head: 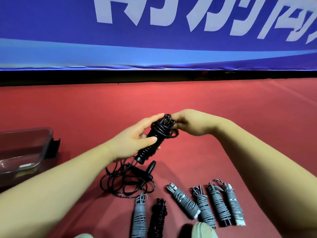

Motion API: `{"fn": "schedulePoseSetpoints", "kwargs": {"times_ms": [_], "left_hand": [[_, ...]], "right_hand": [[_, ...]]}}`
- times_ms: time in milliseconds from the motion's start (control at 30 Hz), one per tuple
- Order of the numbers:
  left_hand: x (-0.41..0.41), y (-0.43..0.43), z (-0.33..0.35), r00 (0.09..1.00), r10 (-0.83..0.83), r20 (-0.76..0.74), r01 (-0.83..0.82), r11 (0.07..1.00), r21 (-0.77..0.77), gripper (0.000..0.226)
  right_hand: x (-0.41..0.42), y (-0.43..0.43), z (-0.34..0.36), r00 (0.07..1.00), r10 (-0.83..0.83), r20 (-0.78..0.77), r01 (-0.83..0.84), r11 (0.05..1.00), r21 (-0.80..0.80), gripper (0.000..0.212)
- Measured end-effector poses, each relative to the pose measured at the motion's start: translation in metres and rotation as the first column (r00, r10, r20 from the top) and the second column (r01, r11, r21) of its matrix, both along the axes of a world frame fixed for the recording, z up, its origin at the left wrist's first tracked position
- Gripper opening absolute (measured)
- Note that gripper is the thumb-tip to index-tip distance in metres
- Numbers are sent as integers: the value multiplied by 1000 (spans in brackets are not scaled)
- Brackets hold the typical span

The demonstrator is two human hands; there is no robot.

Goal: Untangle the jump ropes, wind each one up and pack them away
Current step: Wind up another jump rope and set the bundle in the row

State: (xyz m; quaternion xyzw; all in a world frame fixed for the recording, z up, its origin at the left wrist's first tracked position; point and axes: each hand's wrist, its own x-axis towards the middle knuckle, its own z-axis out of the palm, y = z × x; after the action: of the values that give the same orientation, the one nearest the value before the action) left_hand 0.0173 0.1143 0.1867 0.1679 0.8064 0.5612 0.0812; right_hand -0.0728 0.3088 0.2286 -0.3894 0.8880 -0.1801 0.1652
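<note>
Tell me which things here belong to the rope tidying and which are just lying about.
Job: held black rope, loose black rope, wound grey ropes, wound black rope, clear box.
Lying about: blue banner, shoe.

Bright, even light from above throws soft shadows on the red floor (pixel 223 117). Wide-angle distortion bends the banner (pixel 154 48); the clear box (pixel 25 148) at left is blurred.
</note>
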Motion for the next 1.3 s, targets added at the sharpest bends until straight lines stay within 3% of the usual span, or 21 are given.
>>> {"fn": "schedulePoseSetpoints", "kwargs": {"times_ms": [100, 200, 433, 667, 767, 933, 1067, 1100, 1133, 1233, 1300], "left_hand": [[-2, -4, 5, 1000, -15, 9, 15, 1000, -7, 62], [-3, -5, 13, 999, -21, -24, 21, 999, -30, 63], [-4, -4, 26, 997, -21, -73, 11, 992, -129, 61], [-3, -8, 19, 991, 28, -131, -84, 892, -445, 60], [-3, -8, 13, 992, 82, -94, -116, 884, -453, 61], [-5, -5, 3, 985, 166, -53, -173, 907, -385, 55], [-5, 3, 3, 977, 214, -6, -203, 913, -353, 53], [-7, 6, 5, 977, 210, -22, -202, 898, -390, 53], [-9, 8, 7, 978, 201, -55, -204, 877, -435, 53], [-12, 16, 9, 975, 189, -121, -224, 860, -459, 54], [-13, 19, 9, 965, 234, -115, -260, 894, -365, 53]], "right_hand": [[0, 5, -6, 988, -105, 117, 132, 958, -256, 9], [1, 7, -7, 939, -169, 300, 295, 843, -450, 23], [10, 0, -4, 910, -157, 383, 342, 807, -482, 27], [15, 4, 1, 776, -103, 623, 471, 752, -462, 32], [21, -4, -4, 844, -147, 516, 400, 814, -422, 20], [22, -17, -15, 952, -266, 154, 302, 904, -303, 4], [19, -26, -22, 900, -296, -320, 285, 955, -81, 19], [19, -27, -24, 890, -310, -334, 301, 950, -81, 19], [19, -29, -25, 898, -361, -251, 335, 932, -141, 17], [18, -31, -25, 835, -537, 123, 539, 750, -383, 19], [15, -31, -23, 819, -568, 83, 541, 715, -444, 16]]}}
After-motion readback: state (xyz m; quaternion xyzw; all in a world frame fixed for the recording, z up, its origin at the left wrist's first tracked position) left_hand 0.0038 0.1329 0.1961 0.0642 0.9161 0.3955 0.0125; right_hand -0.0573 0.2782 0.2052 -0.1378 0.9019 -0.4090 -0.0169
